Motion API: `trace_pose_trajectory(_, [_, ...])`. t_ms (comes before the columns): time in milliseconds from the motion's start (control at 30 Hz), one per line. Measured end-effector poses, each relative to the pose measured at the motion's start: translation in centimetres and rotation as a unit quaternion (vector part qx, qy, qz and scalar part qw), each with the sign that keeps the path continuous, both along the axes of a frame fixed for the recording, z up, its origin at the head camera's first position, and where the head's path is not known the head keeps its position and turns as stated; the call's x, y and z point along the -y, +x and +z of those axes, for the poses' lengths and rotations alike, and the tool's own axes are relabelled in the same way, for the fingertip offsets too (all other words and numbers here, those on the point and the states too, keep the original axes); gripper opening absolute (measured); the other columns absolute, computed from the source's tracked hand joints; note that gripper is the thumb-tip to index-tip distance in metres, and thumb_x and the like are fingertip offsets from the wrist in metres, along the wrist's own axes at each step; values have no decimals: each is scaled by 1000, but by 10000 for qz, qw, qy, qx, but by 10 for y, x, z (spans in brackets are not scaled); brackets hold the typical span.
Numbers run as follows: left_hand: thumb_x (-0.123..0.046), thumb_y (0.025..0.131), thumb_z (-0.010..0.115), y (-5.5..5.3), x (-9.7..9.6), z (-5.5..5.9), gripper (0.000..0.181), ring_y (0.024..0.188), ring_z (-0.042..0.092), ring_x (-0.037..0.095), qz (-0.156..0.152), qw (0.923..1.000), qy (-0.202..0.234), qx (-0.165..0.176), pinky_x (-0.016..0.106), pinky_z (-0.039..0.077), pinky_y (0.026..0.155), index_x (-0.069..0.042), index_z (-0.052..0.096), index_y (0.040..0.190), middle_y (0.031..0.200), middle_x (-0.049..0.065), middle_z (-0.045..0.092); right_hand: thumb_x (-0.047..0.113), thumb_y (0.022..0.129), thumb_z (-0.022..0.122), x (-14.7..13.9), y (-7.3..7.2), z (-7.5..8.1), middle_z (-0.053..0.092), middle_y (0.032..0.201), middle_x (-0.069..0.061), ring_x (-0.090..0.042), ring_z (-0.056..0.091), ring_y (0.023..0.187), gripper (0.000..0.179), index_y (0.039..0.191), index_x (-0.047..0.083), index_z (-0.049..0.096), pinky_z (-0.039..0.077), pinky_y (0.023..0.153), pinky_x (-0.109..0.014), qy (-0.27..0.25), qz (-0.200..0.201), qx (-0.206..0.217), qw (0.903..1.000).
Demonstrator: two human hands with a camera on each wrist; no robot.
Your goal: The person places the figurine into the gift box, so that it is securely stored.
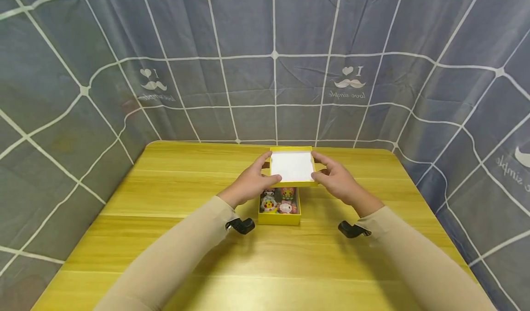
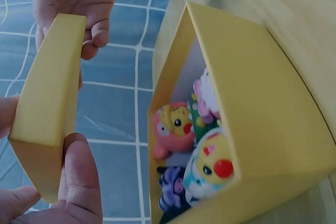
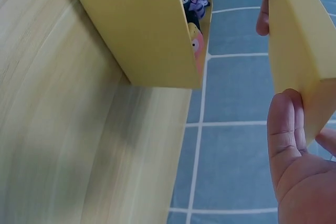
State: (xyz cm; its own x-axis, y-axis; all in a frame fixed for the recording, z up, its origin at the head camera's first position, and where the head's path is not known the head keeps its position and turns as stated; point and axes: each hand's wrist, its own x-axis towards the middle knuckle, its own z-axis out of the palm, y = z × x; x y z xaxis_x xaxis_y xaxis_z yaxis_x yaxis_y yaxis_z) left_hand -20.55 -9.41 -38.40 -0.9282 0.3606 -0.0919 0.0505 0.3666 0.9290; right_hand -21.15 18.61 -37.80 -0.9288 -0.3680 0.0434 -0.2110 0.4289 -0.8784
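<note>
Both hands hold a yellow box lid (image 1: 292, 166) above the table, its white inside turned toward the head camera. My left hand (image 1: 253, 180) grips the lid's left side, thumb at the near corner. On the opposite side my right hand (image 1: 337, 177) grips it the same way. Below and just nearer stands an open yellow box (image 1: 279, 219), its far part hidden by the lid. Inside sit several small toy figures, among them a yellow one with red cheeks (image 1: 269, 205) and a pink-and-white one (image 1: 286, 207). A pink figure (image 2: 165, 137) shows in the left wrist view.
The box stands on a wood-grain table (image 1: 186, 187) with rounded far corners. A grey-blue curtain (image 1: 248, 81) with white grid lines hangs behind the table and along both sides. Black wrist cameras (image 1: 244, 226) stick out from the sleeves on either side of the box.
</note>
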Motion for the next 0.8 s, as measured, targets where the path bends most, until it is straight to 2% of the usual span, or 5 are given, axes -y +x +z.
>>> trace_pose_trajectory(133, [-36,103,70,2,6,-1,87,136,59,38,28,10000,-55,-15,54,54,108,-31,15,170,170,15,32,17,109,57,5,0,-2,33,167,-22,-36,66,118,66,168,10,28,55,98,-44,52,-80,22,10000])
trace_pose_trajectory(400, [-36,106,65,5,17,-2,81,137,58,37,-5,9998,-120,-126,47,58,103,-30,16,171,170,15,32,18,110,55,12,0,-3,40,161,-24,-24,67,98,63,167,9,30,57,90,-38,44,-63,57,10000])
trace_pose_trajectory(600, [-31,112,54,6,21,-5,65,126,65,33,121,9998,131,-118,50,58,102,-29,23,169,167,15,37,17,109,57,15,-1,-3,38,162,-25,-27,67,106,65,167,9,28,56,88,-36,-75,18,112,9999])
trace_pose_trajectory(800, [-26,111,55,5,24,-7,64,123,65,34,184,9993,327,-53,55,57,102,-29,25,168,164,16,40,20,111,54,16,-3,-4,31,170,-20,-28,67,108,66,169,11,24,57,91,-38,-33,100,157,9998])
